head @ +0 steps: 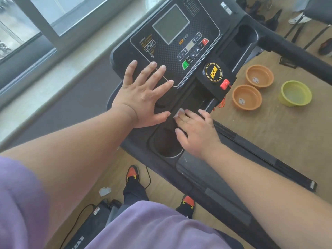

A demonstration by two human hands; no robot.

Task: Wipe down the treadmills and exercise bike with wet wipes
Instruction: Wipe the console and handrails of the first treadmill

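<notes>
Flatly, left hand (142, 97) splayed on matte black treadmill console (167, 56), right hand (195, 131) fingers pressing crumpled white wipe (178, 113)

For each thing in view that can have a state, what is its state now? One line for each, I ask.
Left hand: open, flat on the treadmill console.
Right hand: fingers straight, pressing a wet wipe on the console.
Screen: blank.
Near cup holder: empty.
Far cup holder: looks empty.
Two orange bowls: upright, empty.
Green bowl: upright, empty.
Crumpled wipe: lying on the floor.
</notes>
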